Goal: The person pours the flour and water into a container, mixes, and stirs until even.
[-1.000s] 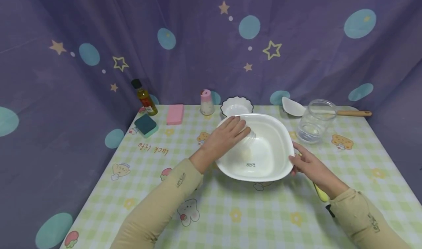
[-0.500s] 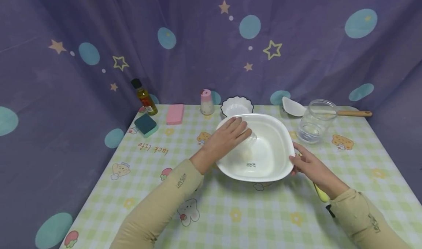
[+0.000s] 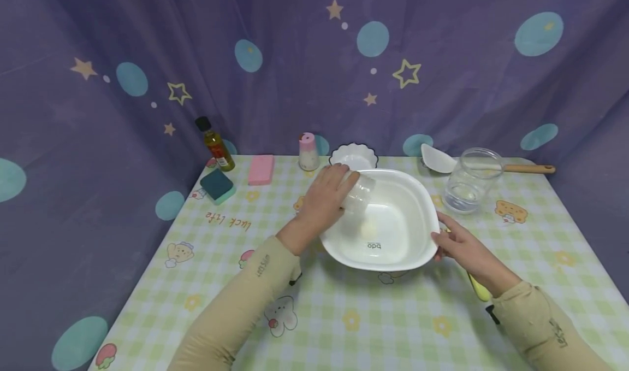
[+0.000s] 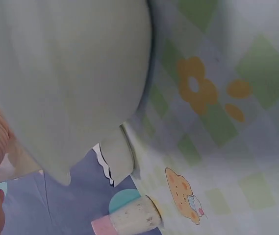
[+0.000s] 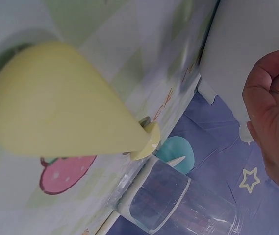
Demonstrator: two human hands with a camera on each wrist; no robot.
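A white basin (image 3: 393, 229) with rounded corners sits at mid-table in the head view. My left hand (image 3: 321, 199) holds a small clear cup (image 3: 360, 192) on its side over the basin's left part; the palm hides some of the cup. At the opposite side, my right hand (image 3: 464, 245) grips the basin's rim, thumb on top and fingers beneath. Under the right forearm lies a utensil with a yellow handle (image 3: 478, 288), mostly hidden. The right wrist view shows that yellow handle (image 5: 56, 103) large and near, with curled right fingers (image 5: 271, 73) against the white basin.
A scalloped bowl (image 3: 354, 155) stands right behind the basin, beside a pink-topped shaker (image 3: 308, 155). Farther left are a pink sponge (image 3: 261, 170), a green sponge (image 3: 217, 186) and an oil bottle (image 3: 218, 149). Back right holds a clear jar (image 3: 469, 188) and a white spatula (image 3: 437, 159).
My left hand has drawn back a little to the left and turned, bringing the clear cup up from low in the basin into plainer sight. The right hand and basin stay put.
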